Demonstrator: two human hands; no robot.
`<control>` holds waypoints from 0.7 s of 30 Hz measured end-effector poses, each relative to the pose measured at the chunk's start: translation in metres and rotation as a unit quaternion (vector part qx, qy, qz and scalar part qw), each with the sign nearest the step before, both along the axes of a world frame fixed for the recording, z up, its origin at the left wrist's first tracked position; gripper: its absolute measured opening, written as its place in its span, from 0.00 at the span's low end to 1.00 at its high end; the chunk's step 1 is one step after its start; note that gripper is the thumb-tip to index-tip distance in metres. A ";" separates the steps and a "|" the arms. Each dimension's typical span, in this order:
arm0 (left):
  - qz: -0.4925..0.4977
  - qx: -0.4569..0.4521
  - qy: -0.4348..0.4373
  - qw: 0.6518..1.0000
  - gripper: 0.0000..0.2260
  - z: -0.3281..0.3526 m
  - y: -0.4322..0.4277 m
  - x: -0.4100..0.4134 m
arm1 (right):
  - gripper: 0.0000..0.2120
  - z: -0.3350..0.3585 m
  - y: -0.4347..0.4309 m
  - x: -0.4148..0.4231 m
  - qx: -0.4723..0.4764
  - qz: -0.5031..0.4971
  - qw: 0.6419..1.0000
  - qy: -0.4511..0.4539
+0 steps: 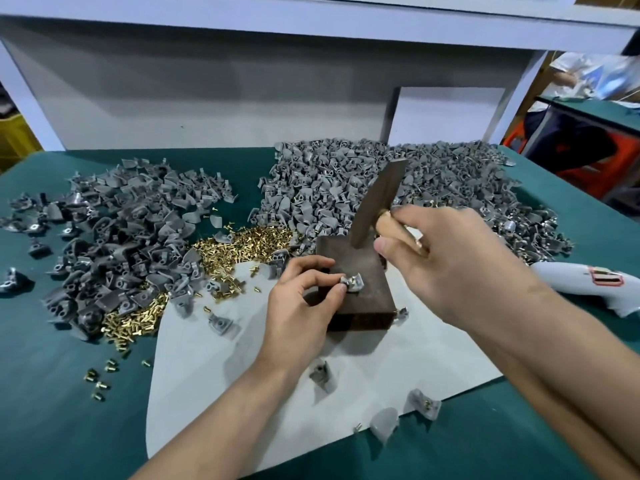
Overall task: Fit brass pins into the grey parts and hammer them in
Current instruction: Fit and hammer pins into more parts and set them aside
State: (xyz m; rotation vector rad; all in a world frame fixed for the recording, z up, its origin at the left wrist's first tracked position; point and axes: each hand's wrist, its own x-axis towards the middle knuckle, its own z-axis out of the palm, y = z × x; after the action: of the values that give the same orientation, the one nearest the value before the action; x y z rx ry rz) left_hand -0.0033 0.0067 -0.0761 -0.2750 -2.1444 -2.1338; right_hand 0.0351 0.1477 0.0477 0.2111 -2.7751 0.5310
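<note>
Grey part: one grey part (351, 283) lay on top of the dark block (346, 258), near its front edge.
Left hand: the left hand (301, 299) pinched the part between thumb and fingertips, holding it against the block.
Right hand: the right hand (460, 261) gripped the wooden handle of a hammer (377, 199), its dark head raised above the block and tilted.
Brass pins: the brass pins (239, 244) lay in a loose spread just left of the block.
Heaps: a left heap (121, 233) and a right heap (363, 174) of grey parts lay behind.
Sheet: a pale sheet (214, 368) was under the block, with a few loose parts on it.
Table: a green table (69, 393) bore everything, including a white casing (581, 285) at the right.
</note>
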 end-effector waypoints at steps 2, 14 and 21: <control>-0.002 0.000 0.007 1.000 0.08 0.000 0.000 0.000 | 0.16 -0.004 0.000 0.001 -0.007 -0.012 1.000 -0.014; -0.078 -0.021 0.019 0.997 0.08 0.054 -0.010 0.006 | 0.11 -0.039 0.052 0.002 -0.481 -0.019 0.862 -0.155; -0.166 0.024 0.038 0.985 0.04 0.090 -0.019 0.019 | 0.15 -0.085 0.070 0.001 -0.565 -0.036 0.799 -0.202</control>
State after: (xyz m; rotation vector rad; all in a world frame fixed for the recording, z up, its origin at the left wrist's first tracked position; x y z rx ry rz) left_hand 0.0156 -0.0120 0.0144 -0.7450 -2.1250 -2.2926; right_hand 0.0360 0.2175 -0.0374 -0.3199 -2.2415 2.2482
